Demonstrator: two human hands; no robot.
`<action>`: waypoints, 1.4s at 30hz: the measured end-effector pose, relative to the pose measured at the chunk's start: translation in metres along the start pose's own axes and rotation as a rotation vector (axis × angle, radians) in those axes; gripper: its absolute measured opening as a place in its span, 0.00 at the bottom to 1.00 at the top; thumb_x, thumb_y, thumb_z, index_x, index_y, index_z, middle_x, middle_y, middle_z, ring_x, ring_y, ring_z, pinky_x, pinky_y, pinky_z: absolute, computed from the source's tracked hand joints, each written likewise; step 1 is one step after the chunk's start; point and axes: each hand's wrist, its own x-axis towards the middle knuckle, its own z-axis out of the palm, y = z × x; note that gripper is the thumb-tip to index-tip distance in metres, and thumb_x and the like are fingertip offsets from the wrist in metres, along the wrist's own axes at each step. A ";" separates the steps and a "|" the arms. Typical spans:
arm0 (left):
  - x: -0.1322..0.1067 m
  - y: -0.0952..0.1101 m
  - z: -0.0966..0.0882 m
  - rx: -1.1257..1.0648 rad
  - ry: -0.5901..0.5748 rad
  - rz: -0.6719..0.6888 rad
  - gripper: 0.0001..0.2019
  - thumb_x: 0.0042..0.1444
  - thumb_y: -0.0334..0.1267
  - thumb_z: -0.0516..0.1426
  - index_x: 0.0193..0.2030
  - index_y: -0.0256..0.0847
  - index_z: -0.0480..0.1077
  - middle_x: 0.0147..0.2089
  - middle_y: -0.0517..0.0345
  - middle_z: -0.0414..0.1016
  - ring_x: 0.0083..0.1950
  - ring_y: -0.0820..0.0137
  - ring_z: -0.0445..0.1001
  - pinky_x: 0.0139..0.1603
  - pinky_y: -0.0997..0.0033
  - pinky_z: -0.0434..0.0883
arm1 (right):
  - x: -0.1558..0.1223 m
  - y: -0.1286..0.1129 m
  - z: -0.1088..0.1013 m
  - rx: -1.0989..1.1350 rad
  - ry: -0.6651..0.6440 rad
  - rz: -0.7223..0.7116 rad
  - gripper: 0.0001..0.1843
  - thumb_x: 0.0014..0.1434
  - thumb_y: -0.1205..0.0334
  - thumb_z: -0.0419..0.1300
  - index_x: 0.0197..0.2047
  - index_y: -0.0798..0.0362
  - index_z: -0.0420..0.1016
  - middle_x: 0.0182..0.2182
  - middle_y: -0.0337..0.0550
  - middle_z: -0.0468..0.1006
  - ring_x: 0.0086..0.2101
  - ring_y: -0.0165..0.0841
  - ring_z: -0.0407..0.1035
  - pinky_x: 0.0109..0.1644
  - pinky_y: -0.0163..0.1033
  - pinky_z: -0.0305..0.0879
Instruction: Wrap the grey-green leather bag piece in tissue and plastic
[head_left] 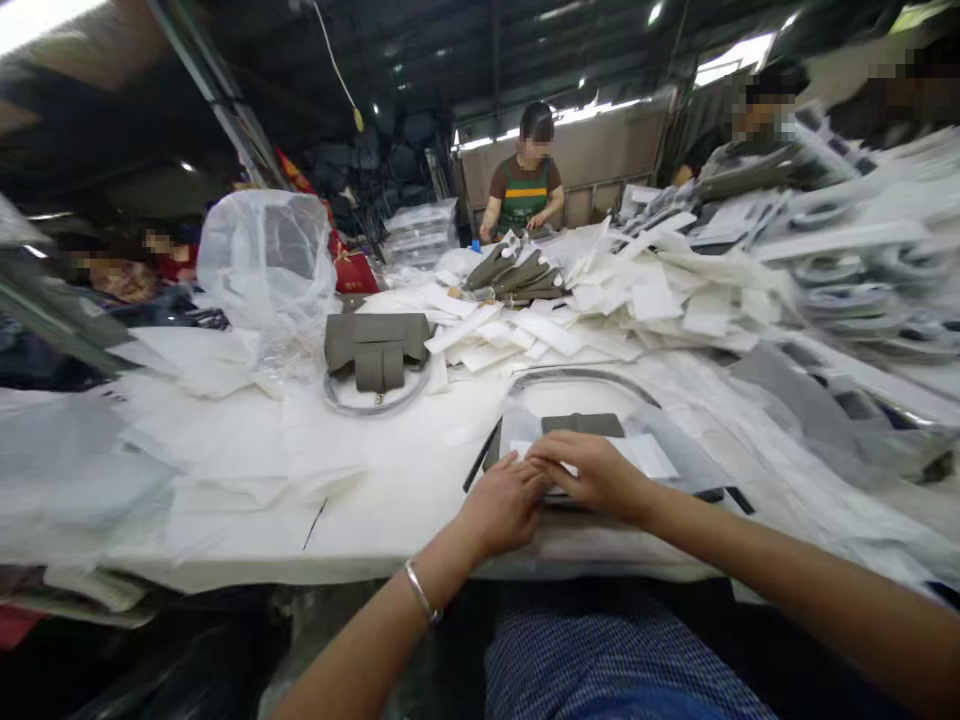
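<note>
My left hand (504, 505) and my right hand (592, 470) meet over a grey bag (583, 424) lying flat on the white table (390, 480) in front of me. A white paper sheet (645, 452) lies on the bag, and the fingers of both hands press on its near edge. The left hand's fingers are curled at the sheet's left corner. The right hand lies flat over the sheet with its fingers stretched to the left. A silver bangle (420, 592) sits on my left wrist.
A second grey bag (376, 350) with a looped strap lies further back. A clear plastic bag (266, 262) stands at the left, white paper piles (645, 290) at the right. One person (525, 185) works across the table; others sit at both sides.
</note>
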 end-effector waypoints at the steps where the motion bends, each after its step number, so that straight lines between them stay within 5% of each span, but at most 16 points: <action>1: 0.003 -0.004 -0.002 -0.013 -0.020 0.027 0.23 0.64 0.34 0.52 0.66 0.40 0.59 0.69 0.50 0.62 0.71 0.63 0.58 0.72 0.50 0.53 | -0.016 -0.005 0.006 0.033 -0.024 -0.017 0.10 0.68 0.64 0.53 0.43 0.54 0.75 0.37 0.45 0.79 0.37 0.33 0.73 0.43 0.37 0.70; 6: 0.009 -0.020 -0.008 -0.051 -0.075 0.095 0.28 0.64 0.30 0.51 0.70 0.44 0.53 0.72 0.53 0.56 0.72 0.69 0.55 0.72 0.57 0.54 | -0.077 -0.022 0.049 -0.049 -0.100 -0.086 0.15 0.67 0.58 0.57 0.53 0.57 0.73 0.46 0.51 0.79 0.45 0.39 0.72 0.50 0.42 0.71; 9: 0.005 -0.021 -0.007 -0.048 -0.075 0.089 0.28 0.63 0.28 0.49 0.70 0.41 0.54 0.72 0.50 0.55 0.72 0.67 0.54 0.72 0.54 0.53 | -0.087 -0.026 0.080 -0.194 -0.092 -0.073 0.27 0.62 0.57 0.63 0.61 0.59 0.67 0.55 0.55 0.75 0.54 0.48 0.68 0.57 0.52 0.66; 12: 0.002 -0.019 -0.009 -0.038 -0.068 0.080 0.29 0.60 0.28 0.49 0.69 0.37 0.54 0.72 0.47 0.55 0.72 0.64 0.54 0.72 0.52 0.53 | -0.081 -0.026 0.096 -0.177 -0.047 -0.017 0.18 0.61 0.62 0.63 0.54 0.55 0.73 0.48 0.48 0.79 0.49 0.44 0.71 0.54 0.50 0.67; 16: -0.002 -0.015 -0.010 -0.069 -0.041 0.075 0.35 0.53 0.29 0.52 0.69 0.38 0.54 0.72 0.48 0.55 0.73 0.64 0.53 0.73 0.52 0.52 | -0.076 -0.025 0.093 -0.068 0.071 0.078 0.06 0.65 0.63 0.59 0.39 0.51 0.78 0.37 0.41 0.81 0.38 0.36 0.73 0.45 0.42 0.68; 24: -0.012 -0.007 -0.010 -0.108 -0.054 0.078 0.48 0.41 0.30 0.55 0.73 0.37 0.45 0.75 0.45 0.45 0.75 0.60 0.45 0.74 0.49 0.47 | -0.089 -0.029 0.056 0.167 0.039 0.189 0.07 0.66 0.64 0.58 0.41 0.49 0.79 0.39 0.39 0.82 0.40 0.30 0.76 0.47 0.33 0.70; 27: -0.014 -0.006 -0.011 -0.108 -0.071 0.085 0.49 0.40 0.30 0.55 0.73 0.37 0.44 0.75 0.46 0.44 0.75 0.60 0.44 0.74 0.48 0.46 | -0.072 -0.022 0.029 0.220 -0.057 0.139 0.08 0.67 0.62 0.58 0.43 0.49 0.79 0.37 0.38 0.82 0.38 0.29 0.76 0.45 0.32 0.71; 31: -0.013 -0.003 -0.009 -0.100 -0.048 0.058 0.50 0.38 0.30 0.54 0.73 0.38 0.44 0.75 0.48 0.45 0.75 0.60 0.44 0.74 0.49 0.46 | -0.013 0.014 0.005 0.045 0.099 0.320 0.12 0.67 0.58 0.56 0.48 0.50 0.78 0.45 0.43 0.82 0.44 0.35 0.76 0.52 0.39 0.71; 35: -0.012 0.002 -0.001 -0.082 -0.016 -0.006 0.49 0.37 0.29 0.53 0.72 0.38 0.46 0.75 0.50 0.46 0.75 0.62 0.46 0.74 0.50 0.47 | 0.053 0.066 0.020 -0.097 -0.089 0.577 0.24 0.59 0.67 0.60 0.59 0.57 0.70 0.58 0.51 0.73 0.55 0.40 0.70 0.60 0.42 0.66; 42: -0.013 0.005 0.006 -0.065 0.040 -0.036 0.47 0.39 0.29 0.52 0.71 0.40 0.50 0.74 0.54 0.48 0.74 0.65 0.48 0.74 0.52 0.48 | 0.098 0.109 0.056 -0.064 -0.251 0.679 0.10 0.62 0.59 0.63 0.39 0.58 0.77 0.39 0.45 0.80 0.44 0.36 0.74 0.54 0.49 0.70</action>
